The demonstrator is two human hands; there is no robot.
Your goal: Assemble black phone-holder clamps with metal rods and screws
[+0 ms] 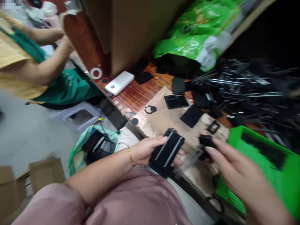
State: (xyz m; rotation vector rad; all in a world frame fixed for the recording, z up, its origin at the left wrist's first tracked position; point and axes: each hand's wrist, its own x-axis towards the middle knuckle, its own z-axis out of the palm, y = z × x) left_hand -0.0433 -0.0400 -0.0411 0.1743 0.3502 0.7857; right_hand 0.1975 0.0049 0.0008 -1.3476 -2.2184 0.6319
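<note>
My left hand (146, 150) is closed around a flat black plastic part with two silver rails (167, 151), held just above the table's near edge. My right hand (231, 165) is blurred by motion and pinches a small black piece (206, 141) right beside that part. A gold bracelet sits on my left wrist. Loose black plates (176, 100) lie on a sheet of brown cardboard (161, 120) just beyond both hands.
A green plastic basket (278, 175) stands at the right. A heap of black parts with metal rods (253, 90) fills the far right. A green bag (199, 34), a white power bank (119, 82), a cardboard box and another person's arms (42, 62) are at left and back.
</note>
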